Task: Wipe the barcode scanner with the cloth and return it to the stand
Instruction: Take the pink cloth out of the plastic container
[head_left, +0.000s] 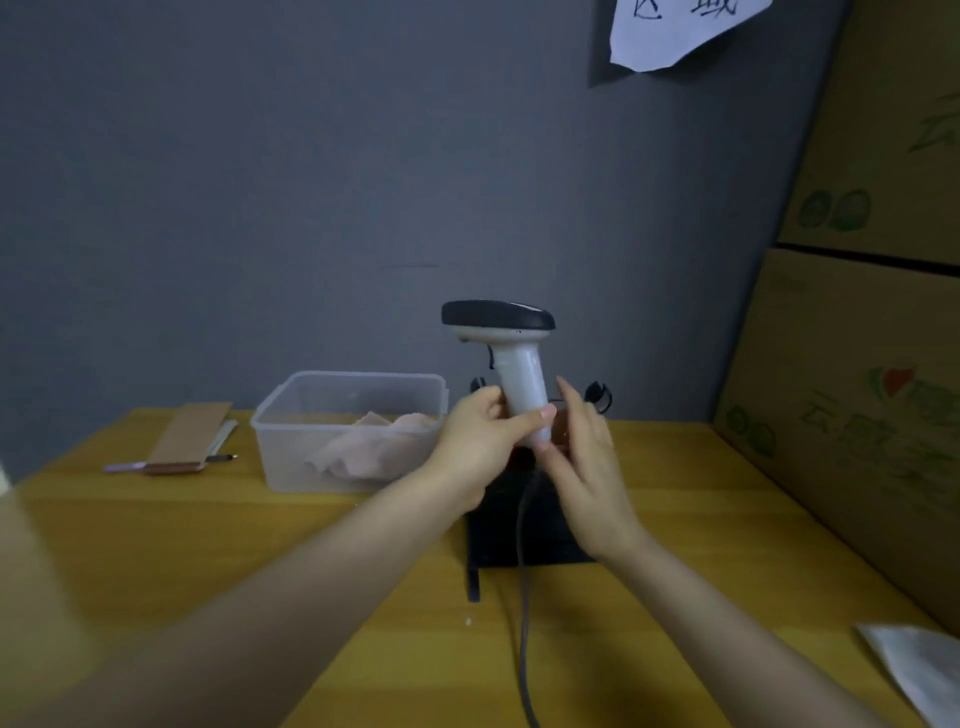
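The barcode scanner (511, 353) is white with a black head and stands upright above the black stand (524, 525). My left hand (480, 441) grips the lower handle from the left. My right hand (587, 462) is against the handle's bottom end from the right, fingers spread, thumb near the base. A grey cable (523, 597) runs from the handle down over the stand toward me. The pink cloth (371, 447) lies crumpled inside the clear plastic box (291, 415), left of my hands. The stand's cradle prongs (600, 395) show behind the scanner.
The yellow wooden table (208, 540) holds a brown card strip (189, 434) and pens at the far left. Stacked cardboard boxes (857, 364) wall off the right side. A white plastic sheet (919, 670) lies at the near right corner. A grey wall stands behind.
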